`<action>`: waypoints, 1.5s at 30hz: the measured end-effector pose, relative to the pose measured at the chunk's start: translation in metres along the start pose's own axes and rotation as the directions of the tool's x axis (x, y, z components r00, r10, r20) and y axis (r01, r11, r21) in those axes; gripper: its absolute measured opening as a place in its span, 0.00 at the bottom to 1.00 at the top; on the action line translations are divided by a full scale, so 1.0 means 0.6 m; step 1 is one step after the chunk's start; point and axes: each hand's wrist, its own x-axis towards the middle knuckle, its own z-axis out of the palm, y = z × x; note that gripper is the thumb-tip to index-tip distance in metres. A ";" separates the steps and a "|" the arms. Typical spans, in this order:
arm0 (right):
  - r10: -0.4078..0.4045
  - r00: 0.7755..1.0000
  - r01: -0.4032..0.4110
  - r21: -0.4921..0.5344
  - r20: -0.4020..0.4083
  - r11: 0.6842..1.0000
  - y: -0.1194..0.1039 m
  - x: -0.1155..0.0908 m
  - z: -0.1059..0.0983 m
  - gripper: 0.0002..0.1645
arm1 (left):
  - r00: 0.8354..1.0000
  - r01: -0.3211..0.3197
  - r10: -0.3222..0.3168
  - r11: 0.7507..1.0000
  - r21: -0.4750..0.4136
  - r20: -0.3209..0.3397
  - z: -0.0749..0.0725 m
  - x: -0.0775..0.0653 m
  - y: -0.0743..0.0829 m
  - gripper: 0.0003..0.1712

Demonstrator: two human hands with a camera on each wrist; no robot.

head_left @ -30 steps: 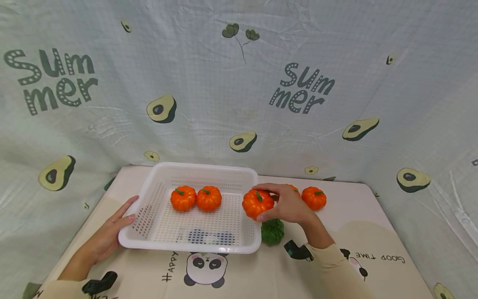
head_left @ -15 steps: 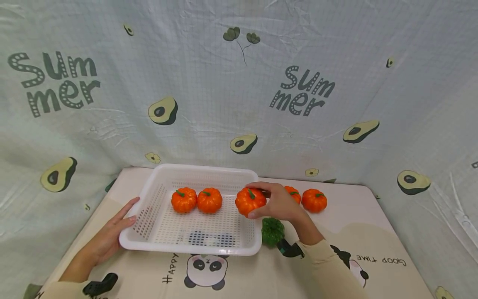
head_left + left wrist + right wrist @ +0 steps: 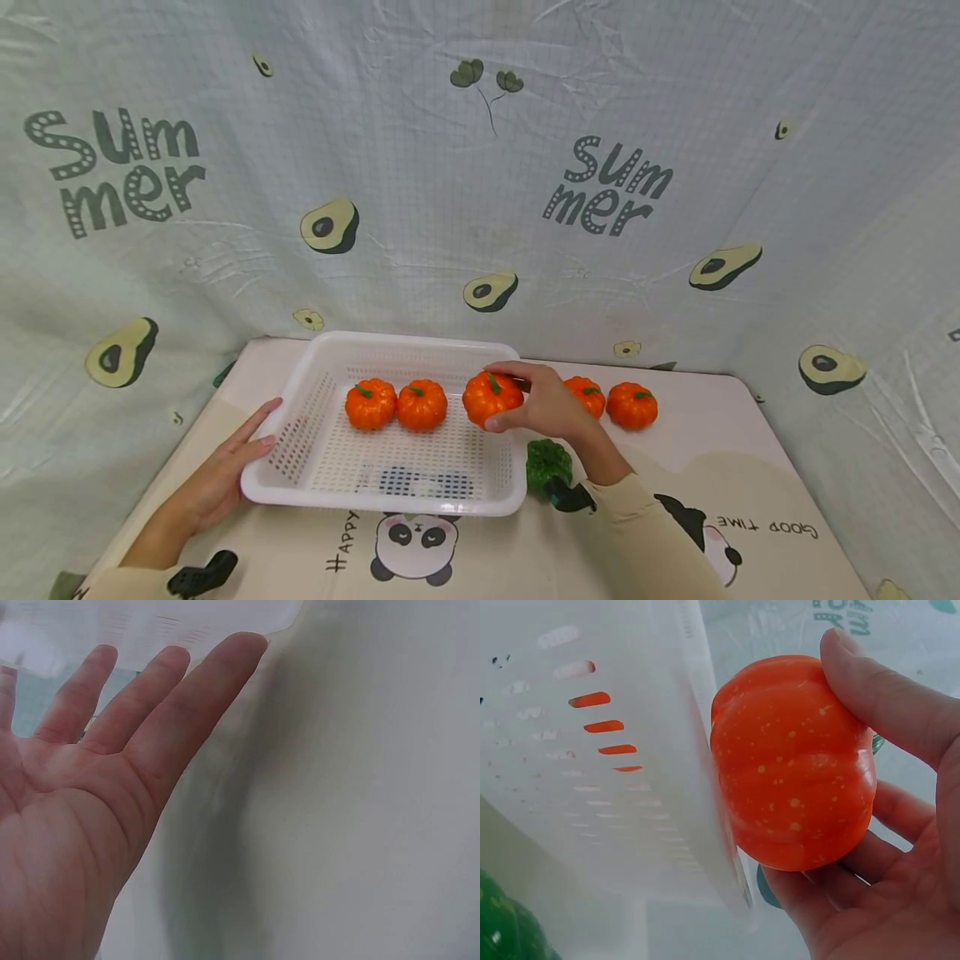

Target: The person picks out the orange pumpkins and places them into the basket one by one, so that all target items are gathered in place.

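My right hand point(image 3: 551, 403) grips a small orange pumpkin point(image 3: 490, 398) with a green stem, thumb on one side and fingers on the other. In the head view the pumpkin overlaps the right end of a white plastic basket point(image 3: 390, 502); the right wrist view shows the held pumpkin point(image 3: 795, 765) right at the basket rim point(image 3: 705, 735). Two more orange pumpkins, a left one point(image 3: 371, 404) and a right one point(image 3: 422, 405), sit side by side inside the basket. My left hand point(image 3: 217, 479) has its fingers extended against the basket's left side; its palm point(image 3: 75, 832) holds nothing.
A green pumpkin-like vegetable point(image 3: 548, 467) lies just right of the basket. Behind my right hand are two orange pumpkins, a nearer one point(image 3: 587, 397) and a farther one point(image 3: 632, 406). A printed cloth wall point(image 3: 420, 167) rises behind the pale table point(image 3: 720, 433).
My right hand has carried the pumpkin leftward from the basket's right rim to over its inside. The left hand stays at the basket's left side.
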 end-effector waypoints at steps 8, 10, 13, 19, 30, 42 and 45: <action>0.013 1.000 -0.013 0.029 -0.008 1.000 -0.001 0.016 0.012 0.44 | 1.000 0.009 -0.008 1.000 -0.029 0.009 0.001 -0.001 0.000 0.38; 0.013 1.000 -0.013 0.028 -0.009 1.000 0.000 0.019 0.014 0.44 | 1.000 0.009 -0.008 0.999 -0.041 0.010 0.001 -0.002 0.001 0.38; 0.012 1.000 -0.011 0.020 -0.008 1.000 0.001 0.024 0.017 0.44 | 1.000 0.012 -0.012 0.999 -0.043 0.000 0.002 -0.002 0.002 0.38; 0.012 1.000 -0.012 -0.010 -0.015 1.000 0.005 0.034 0.023 0.44 | 1.000 0.012 -0.012 0.999 -0.032 -0.002 0.003 -0.003 0.003 0.38; -0.032 0.999 0.032 -0.069 0.004 0.997 0.016 0.047 0.037 0.42 | 1.000 0.004 -0.004 1.000 -0.030 0.002 0.002 -0.002 0.002 0.38; -0.029 0.999 0.036 -0.178 0.043 0.983 0.021 0.061 0.042 0.43 | 1.000 0.004 -0.004 0.999 -0.041 0.005 0.002 -0.001 0.003 0.38; -0.035 0.998 0.047 -0.209 0.061 0.977 0.021 0.063 0.041 0.42 | 1.000 0.004 -0.004 0.999 -0.048 0.008 0.001 -0.002 0.003 0.38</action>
